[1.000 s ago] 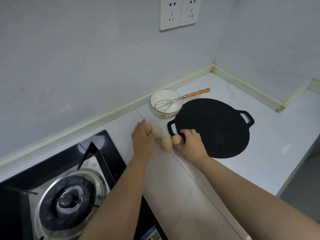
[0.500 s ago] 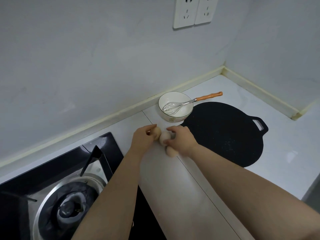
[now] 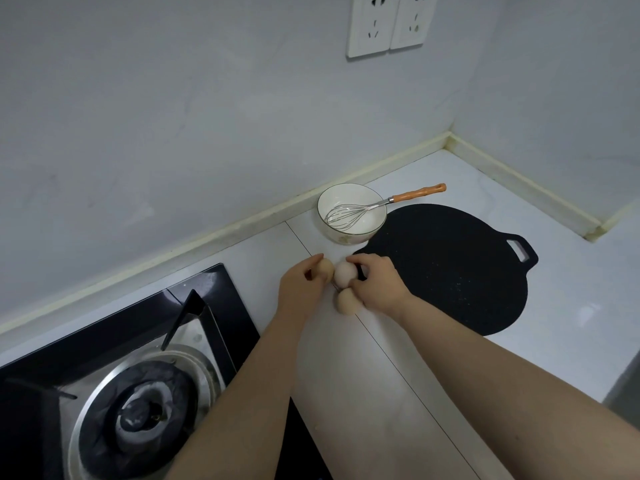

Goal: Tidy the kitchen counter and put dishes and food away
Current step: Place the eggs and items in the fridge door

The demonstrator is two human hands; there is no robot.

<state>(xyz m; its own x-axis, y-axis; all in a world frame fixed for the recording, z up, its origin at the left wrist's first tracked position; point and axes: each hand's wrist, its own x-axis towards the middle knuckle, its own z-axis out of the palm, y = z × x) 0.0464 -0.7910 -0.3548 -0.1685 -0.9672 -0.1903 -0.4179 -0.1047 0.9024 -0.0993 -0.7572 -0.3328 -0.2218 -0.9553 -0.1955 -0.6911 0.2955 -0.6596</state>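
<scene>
Three pale brown eggs are bunched together on the white counter between my hands. My left hand curls round the leftmost egg. My right hand has its fingers curled over the middle egg, and a third egg lies against its palm side, touching the counter. A fourth egg seen earlier is hidden, perhaps under my right hand. Behind the eggs stands a white bowl holding a wire whisk with an orange handle.
A flat black griddle pan with loop handles lies right of my right hand. A black gas hob with a steel burner fills the lower left. The wall corner and two sockets are behind. The counter's edge drops off at the far right.
My right hand has slid left from the pan's handle onto the eggs, gathering them toward my left hand. The view has moved closer and slightly right.
</scene>
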